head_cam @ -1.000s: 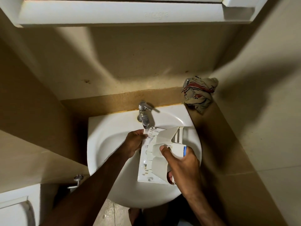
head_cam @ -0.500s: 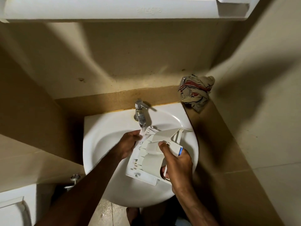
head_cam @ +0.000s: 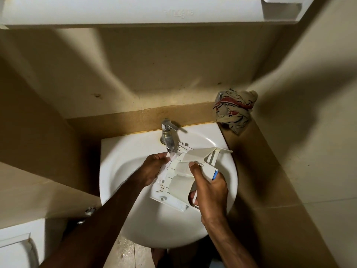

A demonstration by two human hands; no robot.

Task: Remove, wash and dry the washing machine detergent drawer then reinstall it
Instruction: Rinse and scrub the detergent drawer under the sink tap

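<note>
The white detergent drawer point(head_cam: 178, 182) is tilted over the white sink point(head_cam: 125, 171), with its far end under the chrome tap point(head_cam: 168, 137), where water runs onto it. My right hand point(head_cam: 208, 188) grips the drawer's right side, thumb on top and fingers curled beneath; a blue part shows by my knuckles. My left hand point(head_cam: 153, 168) touches the drawer's far left edge under the stream, its fingers curled against the plastic.
A crumpled patterned cloth point(head_cam: 234, 110) lies on the brown ledge at the sink's back right corner. A white cabinet point(head_cam: 135, 12) hangs overhead. Walls close in on both sides. A white fixture point(head_cam: 15, 248) sits at lower left.
The drawer has rotated so that its near end points more to the left. Both hands kept their hold on it under the tap.
</note>
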